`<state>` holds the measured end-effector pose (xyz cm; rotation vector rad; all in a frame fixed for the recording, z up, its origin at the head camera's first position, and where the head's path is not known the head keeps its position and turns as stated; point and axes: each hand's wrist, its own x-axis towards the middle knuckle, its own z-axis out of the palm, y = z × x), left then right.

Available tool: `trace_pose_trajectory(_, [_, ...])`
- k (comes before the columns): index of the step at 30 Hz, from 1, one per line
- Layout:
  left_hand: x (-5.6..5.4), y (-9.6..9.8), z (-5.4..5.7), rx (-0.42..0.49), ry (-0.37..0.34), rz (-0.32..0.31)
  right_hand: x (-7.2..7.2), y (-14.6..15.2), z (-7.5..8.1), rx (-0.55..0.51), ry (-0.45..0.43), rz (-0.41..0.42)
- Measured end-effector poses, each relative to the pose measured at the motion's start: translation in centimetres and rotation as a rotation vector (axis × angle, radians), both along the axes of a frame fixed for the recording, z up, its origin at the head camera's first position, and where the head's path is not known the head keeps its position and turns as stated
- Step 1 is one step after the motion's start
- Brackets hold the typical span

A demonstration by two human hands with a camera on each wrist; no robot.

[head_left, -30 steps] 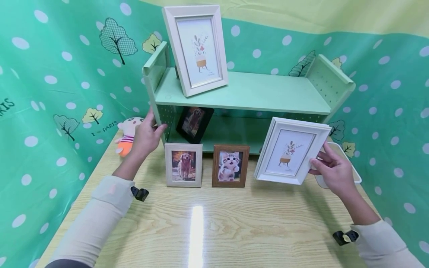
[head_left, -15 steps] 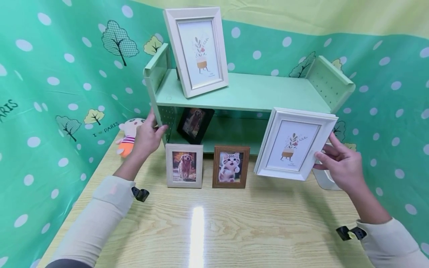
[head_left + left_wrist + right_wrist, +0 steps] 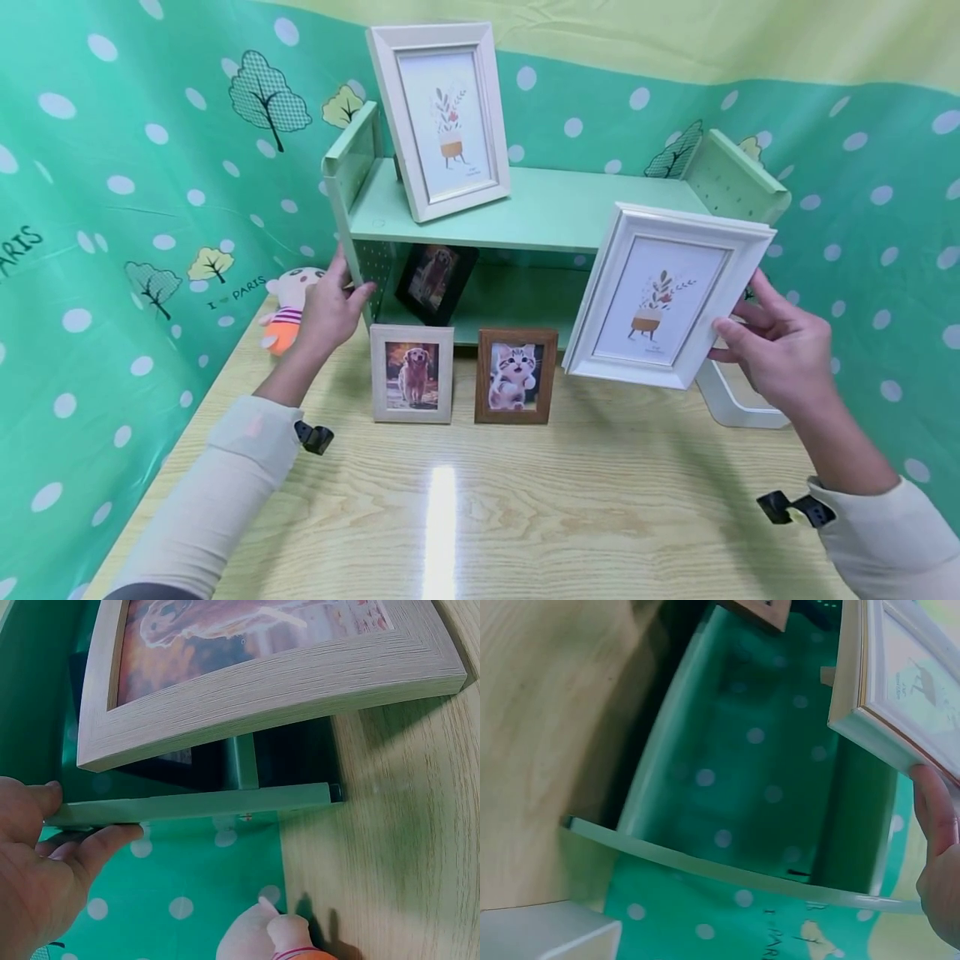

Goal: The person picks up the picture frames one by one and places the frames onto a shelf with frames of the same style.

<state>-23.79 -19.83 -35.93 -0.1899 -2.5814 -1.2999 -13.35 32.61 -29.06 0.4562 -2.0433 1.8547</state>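
My right hand [image 3: 795,358] pinches a white picture frame [image 3: 663,300] by its right edge. This frame, with a plant-pot print, is held tilted in front of the right part of the green shelf [image 3: 555,208]; its thick edge shows in the right wrist view. On the shelf's left side panel [image 3: 195,804] my left hand [image 3: 330,308] keeps a grip, thumb on one side and fingers on the other. A similar white frame [image 3: 442,125] leans on the upper board. Below stand a black frame [image 3: 435,282], a pale dog-photo frame [image 3: 412,373] and a brown kitten-photo frame [image 3: 516,375].
Left of the shelf sits a plush toy [image 3: 287,312] in orange shorts. A white-rimmed object [image 3: 738,400] stands at the right, partly behind my right hand. Patterned green cloth [image 3: 135,250] hangs around the wooden table [image 3: 570,517].
My right hand has raised the white picture frame from below the upper board's front edge to overlapping it, moving slightly right. The left hand has stayed on the side panel.
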Motion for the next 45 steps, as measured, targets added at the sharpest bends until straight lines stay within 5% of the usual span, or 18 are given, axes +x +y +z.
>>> trace_pose_trajectory(7, [0.0, -0.1, 0.0, -0.002, 0.016, 0.002, -0.2, -0.4, 2.3, 0.037, 0.021, -0.031])
trace_pose_trajectory(30, [0.0, -0.1, -0.1, -0.004, 0.0, -0.001, -1.2, -1.5, 6.6, -0.002, 0.008, -0.066])
trace_pose_trajectory(36, [0.0, 0.1, 0.0, 0.002, 0.006, -0.008, -1.2, -1.6, 7.9, 0.055, 0.034, -0.096])
trace_pose_trajectory(45, [0.1, -0.1, -0.1, -0.007, 0.011, -0.005, -1.5, -2.0, 9.3, -0.009, 0.017, -0.075])
